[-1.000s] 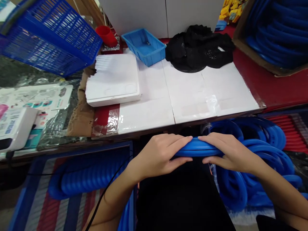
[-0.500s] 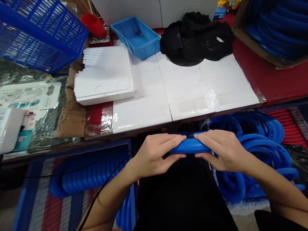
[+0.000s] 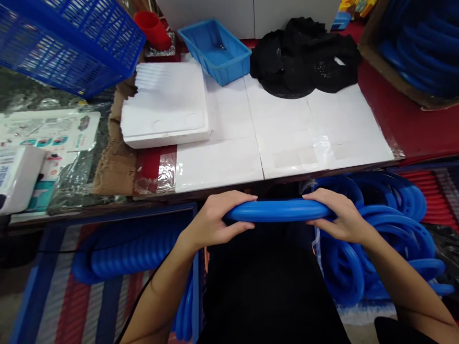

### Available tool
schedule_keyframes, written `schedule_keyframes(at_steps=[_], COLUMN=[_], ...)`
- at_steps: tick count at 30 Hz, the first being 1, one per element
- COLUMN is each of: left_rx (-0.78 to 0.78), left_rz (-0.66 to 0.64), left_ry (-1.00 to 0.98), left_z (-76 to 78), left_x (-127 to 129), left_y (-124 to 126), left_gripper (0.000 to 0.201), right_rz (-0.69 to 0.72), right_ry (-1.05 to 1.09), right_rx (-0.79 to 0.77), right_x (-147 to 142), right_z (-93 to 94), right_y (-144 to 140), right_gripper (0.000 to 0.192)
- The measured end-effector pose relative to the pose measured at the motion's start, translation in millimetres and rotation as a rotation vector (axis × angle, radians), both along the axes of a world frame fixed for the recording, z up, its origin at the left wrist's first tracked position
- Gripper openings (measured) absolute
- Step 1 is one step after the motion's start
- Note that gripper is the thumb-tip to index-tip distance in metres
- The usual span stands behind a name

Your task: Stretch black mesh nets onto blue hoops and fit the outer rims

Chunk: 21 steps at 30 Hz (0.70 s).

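A smooth blue ring [image 3: 279, 210], seen nearly edge-on, is held level in front of my body, just below the table's front edge. My left hand [image 3: 218, 217] grips its left end, fingers on top and thumb underneath. At the opposite end my right hand [image 3: 333, 215] is closed on it the same way. Between the hands the ring's outer face shows bare. Its far side is hidden.
Loose blue rings [image 3: 394, 229] lie piled at the right, and a row of them [image 3: 136, 258] rests in a crate at the left. On the table are a white foam block [image 3: 168, 105], a blue bin [image 3: 225, 71], black cloth [image 3: 304, 62] and a blue basket [image 3: 82, 57].
My hands have moved apart along the ring, from near its middle out to its two ends. More of the blue surface shows between them. The view has shifted slightly.
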<state>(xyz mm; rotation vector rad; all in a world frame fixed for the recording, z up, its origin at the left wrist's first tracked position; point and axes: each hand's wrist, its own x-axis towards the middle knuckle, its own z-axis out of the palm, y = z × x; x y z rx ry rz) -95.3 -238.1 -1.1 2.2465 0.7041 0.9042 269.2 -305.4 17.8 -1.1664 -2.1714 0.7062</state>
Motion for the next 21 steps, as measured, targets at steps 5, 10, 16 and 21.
schedule_keyframes(at_steps=[5,10,16,21], left_rx=[0.278,0.397,0.381,0.347], left_rz=[0.140,0.158,0.232,0.334], left_ry=[-0.013,0.082,0.011,-0.028], left_z=[2.0,8.9,-7.0,-26.6], left_x=[19,38,59,71], left_y=[-5,-14,-7,9], left_gripper=[0.062,0.073,0.065,0.054], right_rz=[0.037,0.028,-0.150,-0.280], right_ry=[-0.113,-0.217,-0.177,-0.179], right_rx=[0.028,0.124,0.177,0.158], right_x=[-15,-39,-46,-58], right_z=[8.7,22.5,20.4,15.0], right_y=[-5,-25,-35,-31], right_gripper=[0.059,0.057,0.052,0.041])
